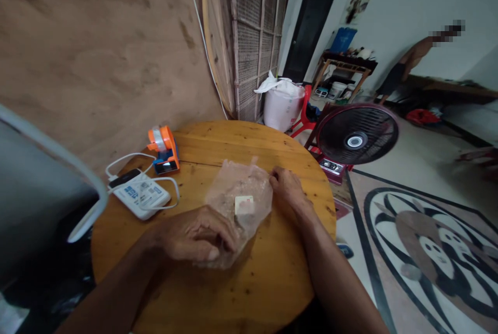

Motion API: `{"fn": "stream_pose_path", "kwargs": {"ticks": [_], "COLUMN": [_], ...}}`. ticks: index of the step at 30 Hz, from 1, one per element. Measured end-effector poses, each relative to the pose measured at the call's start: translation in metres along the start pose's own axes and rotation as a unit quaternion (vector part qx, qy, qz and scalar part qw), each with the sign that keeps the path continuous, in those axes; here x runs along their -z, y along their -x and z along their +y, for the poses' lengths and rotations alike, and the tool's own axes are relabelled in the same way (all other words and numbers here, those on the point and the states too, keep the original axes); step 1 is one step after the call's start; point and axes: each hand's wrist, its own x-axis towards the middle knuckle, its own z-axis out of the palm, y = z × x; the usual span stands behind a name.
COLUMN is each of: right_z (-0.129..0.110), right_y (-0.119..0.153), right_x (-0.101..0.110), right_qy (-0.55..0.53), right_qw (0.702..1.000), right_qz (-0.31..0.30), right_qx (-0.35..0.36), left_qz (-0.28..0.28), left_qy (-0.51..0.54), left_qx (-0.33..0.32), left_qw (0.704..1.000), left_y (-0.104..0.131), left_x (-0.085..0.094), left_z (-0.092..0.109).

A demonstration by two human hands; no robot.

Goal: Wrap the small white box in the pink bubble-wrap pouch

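Observation:
A crinkled, see-through sheet of bubble wrap [223, 183] lies spread on the round wooden table. On its middle sits a small cream-white box [244, 205], apart from both hands. My left hand [200, 233] rests over the near left edge of the wrap, its fingers curled and closed on the plastic. At the wrap's right edge, my right hand [287, 186] has its fingertips bent together on the border. What lies beneath the fingers of each hand is partly hidden.
A white power bank [142, 196] with a white cable and an orange-and-blue holder [163, 150] stand at the table's left. A white curved arm [91, 214] juts in from the left. Beyond the right edge stands a fan [354, 139]; a person [414, 56] bends in the background.

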Motion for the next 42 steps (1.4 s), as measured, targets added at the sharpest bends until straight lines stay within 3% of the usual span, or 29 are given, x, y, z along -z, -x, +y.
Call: {"fn": "stream_pose_path", "kwargs": {"ticks": [3,7,9,14,22,24,28,31,34,36,39,42], "right_z": [0.0,0.0,0.001,0.001,0.001,0.001,0.001,-0.002,-0.007,-0.011,-0.014,-0.015], "right_y": [0.0,0.0,0.0,-0.001,0.0,0.0,0.0,0.002,0.005,0.007,0.008,0.006], "right_x": [-0.002,-0.001,-0.001,-0.002,-0.002,-0.003,-0.006,-0.008,-0.008,-0.007,-0.008,-0.013], "right_qy": [-0.005,-0.011,-0.013,-0.018,-0.03,-0.045,-0.108,-0.135,-0.142,-0.137,-0.132,-0.137], "right_qw": [1.0,1.0,1.0,1.0,1.0,0.999,0.994,0.99,0.989,0.989,0.989,0.987], "right_qz": [0.005,0.005,0.004,0.003,0.007,0.009,0.021,0.027,0.02,0.016,0.018,0.038], "right_qx": [0.009,0.01,0.008,0.009,0.008,0.013,0.029,0.036,0.041,0.046,0.062,0.071], "left_qz": [-0.005,0.086,0.103,0.019,-0.09,-0.09,-0.018,0.121,0.284,0.346,0.35,0.325], "left_qy": [0.016,-0.059,-0.101,-0.124,-0.133,-0.133,-0.098,-0.088,-0.098,-0.115,-0.128,-0.148], "left_qx": [0.034,0.042,0.018,-0.066,-0.13,-0.124,-0.106,-0.085,-0.042,0.019,0.124,0.101], "left_qw": [0.999,0.994,0.989,0.99,0.978,0.979,0.989,0.985,0.953,0.931,0.92,0.929], "left_y": [-0.003,-0.011,-0.013,-0.014,-0.028,-0.029,-0.026,-0.021,-0.017,-0.017,-0.022,-0.036], "left_x": [-0.005,-0.008,-0.007,-0.01,-0.036,-0.042,-0.044,-0.038,-0.031,-0.025,-0.013,0.002], "left_z": [-0.003,-0.013,-0.016,-0.012,-0.01,-0.014,-0.017,-0.016,-0.015,-0.015,-0.016,-0.02]}}
